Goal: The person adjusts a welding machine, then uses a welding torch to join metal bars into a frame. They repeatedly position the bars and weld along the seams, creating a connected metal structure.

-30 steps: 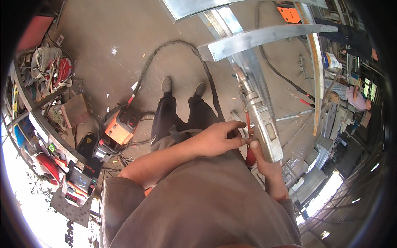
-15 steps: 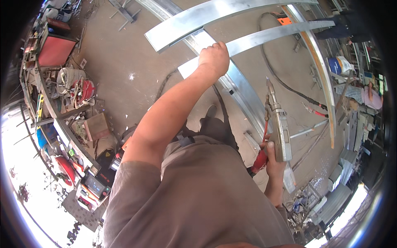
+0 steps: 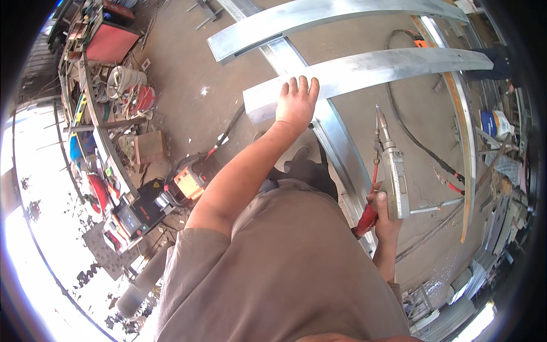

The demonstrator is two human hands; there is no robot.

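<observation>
My left hand (image 3: 297, 107) lies on the near end of a silvery metal beam (image 3: 370, 73), fingers stretched out and slightly apart on its broad upper face. That beam rests across a metal rail (image 3: 341, 139), and a second, similar beam (image 3: 325, 21) lies farther off, also across the rail. On the right, my right hand (image 3: 388, 223) is closed around a grey metal welding gun (image 3: 394, 174). Its narrow nozzle points away from me, clear of the beams. A red-sleeved part (image 3: 366, 219) hangs beside the gun; some right-hand fingers are hidden behind the gun.
A rusty-edged rail (image 3: 458, 125) supports the beams' far ends. A black hose (image 3: 405, 128) curves over the floor. On the left stand a cluttered bench (image 3: 98, 134), a white bucket (image 3: 121, 81) and an orange-and-black machine (image 3: 191, 181). A person's dark clothing (image 3: 489, 64) shows far right.
The near beam has rolled from its narrow face to its broad face upward. My left hand has gone from curled over it to fingers extended. The view has shifted, showing more on the left.
</observation>
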